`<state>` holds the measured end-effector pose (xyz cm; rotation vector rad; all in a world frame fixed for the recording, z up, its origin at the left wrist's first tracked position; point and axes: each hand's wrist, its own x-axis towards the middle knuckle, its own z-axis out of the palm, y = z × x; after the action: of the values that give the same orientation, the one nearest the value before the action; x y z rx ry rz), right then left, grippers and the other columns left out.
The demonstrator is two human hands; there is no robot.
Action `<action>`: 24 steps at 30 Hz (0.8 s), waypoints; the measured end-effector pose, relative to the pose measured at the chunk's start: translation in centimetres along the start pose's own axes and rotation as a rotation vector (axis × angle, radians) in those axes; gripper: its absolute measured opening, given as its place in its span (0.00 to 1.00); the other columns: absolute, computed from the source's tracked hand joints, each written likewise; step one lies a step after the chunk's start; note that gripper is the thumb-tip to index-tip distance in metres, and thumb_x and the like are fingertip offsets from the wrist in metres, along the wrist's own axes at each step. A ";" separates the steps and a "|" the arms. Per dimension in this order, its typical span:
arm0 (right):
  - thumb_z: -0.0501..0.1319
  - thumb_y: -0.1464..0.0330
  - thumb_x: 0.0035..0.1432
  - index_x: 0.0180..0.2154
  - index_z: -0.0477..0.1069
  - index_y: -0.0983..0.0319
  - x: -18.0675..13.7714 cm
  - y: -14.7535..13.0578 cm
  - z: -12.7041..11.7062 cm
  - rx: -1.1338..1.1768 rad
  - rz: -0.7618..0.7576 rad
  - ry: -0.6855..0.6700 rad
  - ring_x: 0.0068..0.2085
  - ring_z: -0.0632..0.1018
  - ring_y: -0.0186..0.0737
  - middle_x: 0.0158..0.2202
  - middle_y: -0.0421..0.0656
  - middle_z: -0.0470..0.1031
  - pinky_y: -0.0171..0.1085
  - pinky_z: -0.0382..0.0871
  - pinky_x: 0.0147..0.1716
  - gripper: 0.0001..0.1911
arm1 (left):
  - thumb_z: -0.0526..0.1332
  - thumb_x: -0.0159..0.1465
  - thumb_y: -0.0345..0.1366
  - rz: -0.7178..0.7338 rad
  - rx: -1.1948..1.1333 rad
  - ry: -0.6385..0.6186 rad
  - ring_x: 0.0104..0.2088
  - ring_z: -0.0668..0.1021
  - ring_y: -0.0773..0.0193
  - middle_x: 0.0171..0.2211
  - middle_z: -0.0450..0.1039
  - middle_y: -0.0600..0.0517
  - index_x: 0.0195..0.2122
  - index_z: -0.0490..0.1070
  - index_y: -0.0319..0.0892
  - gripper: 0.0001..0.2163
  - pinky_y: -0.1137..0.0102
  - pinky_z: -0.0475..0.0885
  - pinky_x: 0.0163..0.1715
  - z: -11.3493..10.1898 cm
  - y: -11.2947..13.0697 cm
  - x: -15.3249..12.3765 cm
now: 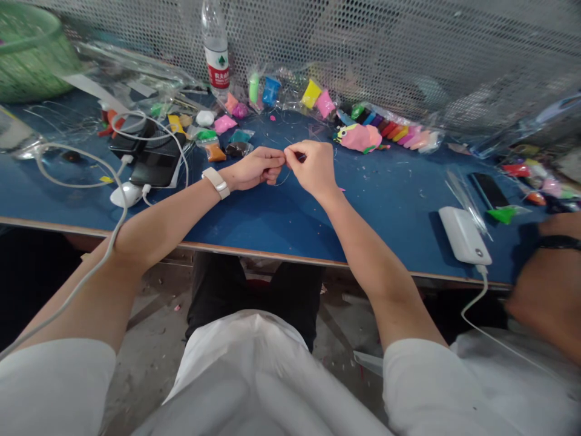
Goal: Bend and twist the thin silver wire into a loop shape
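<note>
My left hand [258, 168] and my right hand [311, 166] meet over the blue table [281, 218], fingertips pinched together. Between them runs a thin clear thread or wire [285, 180] that loops down toward the table. Something small and dark sits at the pinch; I cannot make it out. A white band is on my left wrist. Just behind my hands lie small bags of coloured clay [224, 124] and a pink clay figure [361, 137].
A water bottle [216, 48] stands at the mesh wall. Phones and white cables [152, 160] lie at left, a green basket [27, 51] at far left. A white power bank [463, 235] lies at right, where another person's arm [544, 284] rests.
</note>
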<state>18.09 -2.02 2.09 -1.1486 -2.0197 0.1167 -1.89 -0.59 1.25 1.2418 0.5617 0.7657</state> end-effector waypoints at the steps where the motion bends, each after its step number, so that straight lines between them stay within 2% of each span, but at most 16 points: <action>1: 0.62 0.70 0.73 0.32 0.80 0.59 0.0 -0.1 -0.1 0.018 -0.003 -0.004 0.35 0.80 0.42 0.31 0.42 0.82 0.45 0.75 0.46 0.14 | 0.61 0.76 0.27 0.004 0.003 0.001 0.20 0.60 0.73 0.22 0.56 0.60 0.34 0.74 0.38 0.11 0.76 0.66 0.23 -0.1 0.0 0.0; 5: 0.62 0.63 0.77 0.30 0.78 0.59 0.0 -0.3 -0.3 0.138 0.007 -0.007 0.32 0.79 0.40 0.29 0.41 0.81 0.44 0.75 0.44 0.20 | 0.59 0.76 0.28 0.011 0.029 0.017 0.20 0.59 0.73 0.21 0.56 0.59 0.34 0.76 0.37 0.12 0.76 0.65 0.23 -0.3 0.0 0.1; 9: 0.63 0.52 0.77 0.29 0.79 0.59 0.0 -0.1 -0.1 0.280 0.040 -0.002 0.30 0.78 0.39 0.27 0.41 0.81 0.44 0.77 0.42 0.26 | 0.58 0.77 0.29 0.026 0.059 0.065 0.19 0.57 0.74 0.19 0.54 0.61 0.34 0.77 0.36 0.13 0.77 0.62 0.22 0.0 0.3 -0.1; 15: 0.66 0.34 0.64 0.34 0.83 0.59 0.4 1.0 0.2 0.576 0.156 -0.120 0.28 0.80 0.37 0.30 0.42 0.83 0.39 0.80 0.30 0.34 | 0.56 0.79 0.29 0.041 0.027 0.148 0.17 0.55 0.75 0.18 0.52 0.62 0.30 0.71 0.39 0.17 0.78 0.53 0.19 0.6 1.1 -0.3; 20: 0.68 0.30 0.58 0.35 0.82 0.58 0.5 1.4 -0.1 0.628 0.176 -0.164 0.29 0.81 0.36 0.30 0.41 0.82 0.39 0.82 0.32 0.37 | 0.58 0.81 0.33 0.032 0.010 0.161 0.17 0.54 0.76 0.18 0.50 0.63 0.30 0.69 0.40 0.18 0.79 0.53 0.19 0.7 1.2 -0.3; 24: 0.75 0.30 0.49 0.38 0.82 0.58 0.4 1.4 0.0 0.679 0.212 -0.173 0.28 0.81 0.37 0.30 0.40 0.83 0.40 0.83 0.31 0.38 | 0.55 0.82 0.32 0.058 0.009 0.168 0.17 0.55 0.76 0.18 0.50 0.63 0.31 0.69 0.40 0.18 0.79 0.54 0.20 0.4 1.3 -0.3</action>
<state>18.96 -0.90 1.71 -0.9162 -1.7704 0.9575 -1.99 -0.88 2.62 1.2129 0.6686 0.9232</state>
